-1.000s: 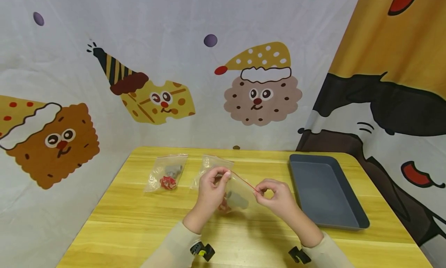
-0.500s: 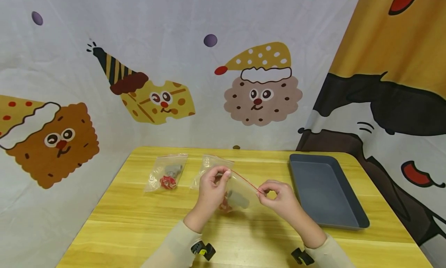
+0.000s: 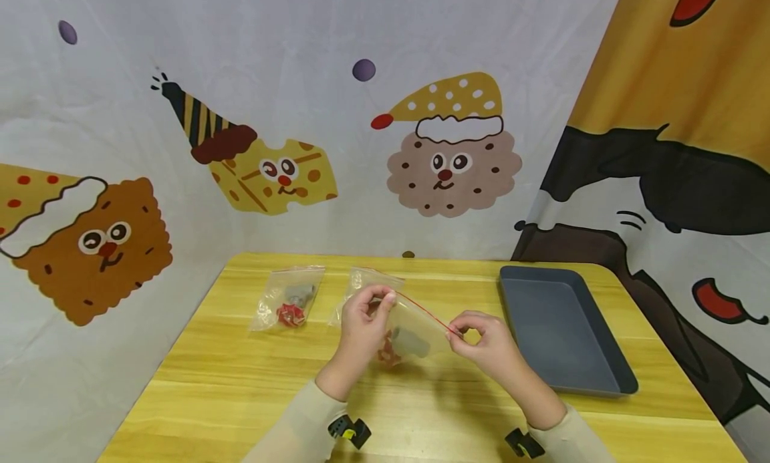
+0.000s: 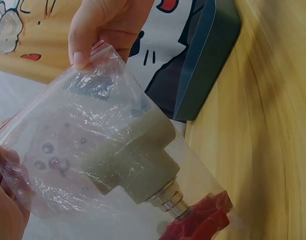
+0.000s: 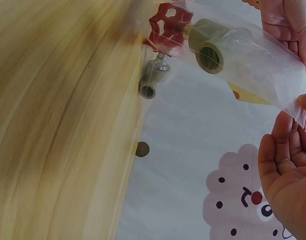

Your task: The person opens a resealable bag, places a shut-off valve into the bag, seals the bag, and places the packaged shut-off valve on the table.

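A clear zip bag point(image 3: 416, 316) with a red strip along its top hangs tilted above the table, held between both hands. My left hand point(image 3: 359, 329) pinches the strip's left end, and my right hand point(image 3: 484, 341) pinches its right end between thumb and forefinger. Inside the bag lies a grey pipe valve point(image 4: 138, 155) with a metal stem and a red handwheel point(image 4: 203, 217). The right wrist view shows the valve's round pipe opening and the right hand point(image 5: 290, 172) at the bag's corner. Whether the strip is sealed cannot be told.
Another clear bag point(image 3: 289, 299) with a grey valve and red handwheel lies at the table's back left. A further bag point(image 3: 361, 282) lies partly hidden behind the left hand. A dark grey tray point(image 3: 562, 336) stands on the right of the wooden table point(image 3: 240, 396). Printed cloth hangs behind.
The right hand has moved slightly right and the red strip is stretched a little longer between the hands. The left hand has hardly moved; the other bags and the tray stay put.
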Action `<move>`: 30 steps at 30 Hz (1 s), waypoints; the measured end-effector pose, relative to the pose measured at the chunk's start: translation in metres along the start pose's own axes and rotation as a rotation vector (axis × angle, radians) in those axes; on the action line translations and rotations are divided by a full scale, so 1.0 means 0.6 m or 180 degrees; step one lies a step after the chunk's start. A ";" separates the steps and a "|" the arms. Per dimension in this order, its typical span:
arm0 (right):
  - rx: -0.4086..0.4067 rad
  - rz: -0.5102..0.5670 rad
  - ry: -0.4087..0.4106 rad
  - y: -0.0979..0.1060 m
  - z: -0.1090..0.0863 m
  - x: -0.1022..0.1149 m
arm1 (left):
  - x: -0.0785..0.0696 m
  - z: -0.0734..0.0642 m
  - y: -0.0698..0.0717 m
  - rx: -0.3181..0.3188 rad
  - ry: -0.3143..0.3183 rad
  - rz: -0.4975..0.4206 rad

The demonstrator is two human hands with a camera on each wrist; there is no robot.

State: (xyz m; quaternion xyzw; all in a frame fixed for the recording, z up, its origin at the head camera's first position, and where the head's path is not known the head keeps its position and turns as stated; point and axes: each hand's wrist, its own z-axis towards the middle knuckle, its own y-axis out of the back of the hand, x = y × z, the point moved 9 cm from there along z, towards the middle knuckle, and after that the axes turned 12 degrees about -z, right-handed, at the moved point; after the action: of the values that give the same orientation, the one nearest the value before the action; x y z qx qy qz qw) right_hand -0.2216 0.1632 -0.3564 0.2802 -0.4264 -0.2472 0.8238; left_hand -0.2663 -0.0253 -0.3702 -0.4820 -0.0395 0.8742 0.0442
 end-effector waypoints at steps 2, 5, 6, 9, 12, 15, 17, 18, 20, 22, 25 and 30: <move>0.0002 -0.0005 -0.0007 -0.001 -0.001 -0.003 | -0.017 0.001 -0.002 0.0012 -0.0046 0.0023; -0.0025 -0.0043 -0.0004 -0.006 -0.004 -0.017 | -0.037 0.001 -0.005 0.0027 -0.0029 0.0032; -0.0035 -0.0060 0.0000 -0.009 -0.006 -0.024 | -0.043 0.001 -0.005 0.0028 -0.0020 0.0038; -0.0051 -0.0110 0.0018 -0.018 -0.011 -0.045 | -0.049 0.001 -0.006 0.0016 -0.0015 0.0038; -0.0027 -0.0096 0.0015 -0.023 -0.014 -0.060 | -0.051 0.000 -0.005 -0.0002 0.0000 0.0045; -0.0003 -0.0047 -0.0006 -0.024 -0.016 -0.067 | -0.049 0.001 -0.004 -0.0012 0.0035 0.0034; -0.0013 -0.0051 -0.0006 -0.023 -0.017 -0.068 | -0.047 0.001 -0.004 -0.0015 0.0069 0.0019; -0.0021 -0.0063 -0.0001 -0.022 -0.018 -0.069 | -0.045 0.001 -0.004 -0.0016 0.0079 0.0006; -0.0053 -0.0112 0.0012 -0.020 -0.019 -0.070 | -0.043 0.001 -0.005 -0.0014 0.0109 -0.0026; -0.0098 -0.0172 0.0035 -0.017 -0.020 -0.070 | -0.040 0.001 -0.006 -0.0010 0.0157 -0.0051; -0.0151 -0.0229 0.0052 -0.013 -0.023 -0.071 | -0.037 0.001 -0.006 -0.0012 0.0191 -0.0064; -0.0176 -0.0240 0.0051 -0.010 -0.026 -0.075 | -0.035 0.002 -0.006 -0.0015 0.0194 -0.0059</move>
State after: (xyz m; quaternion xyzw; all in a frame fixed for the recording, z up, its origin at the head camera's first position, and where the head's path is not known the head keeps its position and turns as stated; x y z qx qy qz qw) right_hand -0.2324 0.1916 -0.3934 0.2752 -0.4019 -0.2875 0.8247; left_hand -0.2564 -0.0240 -0.3516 -0.5081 -0.0447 0.8585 0.0524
